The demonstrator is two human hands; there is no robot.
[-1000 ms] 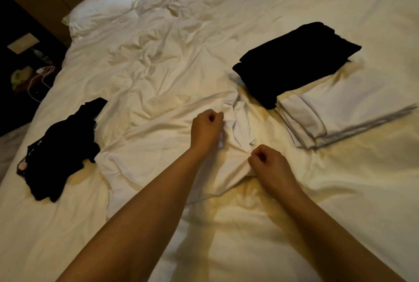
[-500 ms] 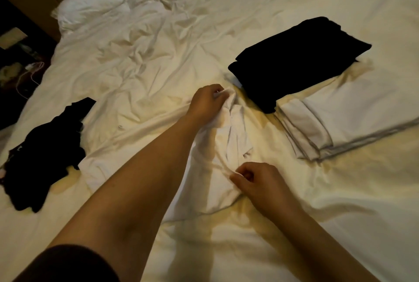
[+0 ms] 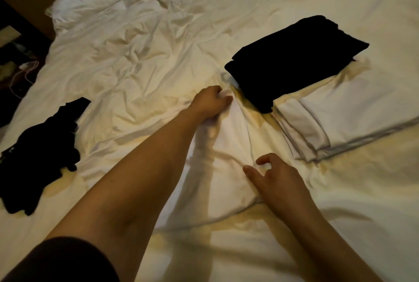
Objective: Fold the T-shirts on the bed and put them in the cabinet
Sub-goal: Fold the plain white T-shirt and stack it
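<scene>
**White T-shirt under our hands on the bed**

We look down on the bed (image 3: 226, 9), its white cover rumpled, with a pillow (image 3: 88, 2) at the far left corner. Spread across the middle lies the white T-shirt (image 3: 229, 145), unfolded and creased. To its right sits a folded white stack (image 3: 340, 118), and a folded black T-shirt (image 3: 292, 61) rests partly on that stack's far end. Near the left edge a crumpled black garment (image 3: 38, 154) lies in a heap, well apart from the rest. Our left hand (image 3: 210, 102) is curled tight on the far edge of the white T-shirt, bunching the cloth. Our right hand (image 3: 278, 182) hovers over the shirt's near part, fingers loosely spread and gripping nothing.
</scene>
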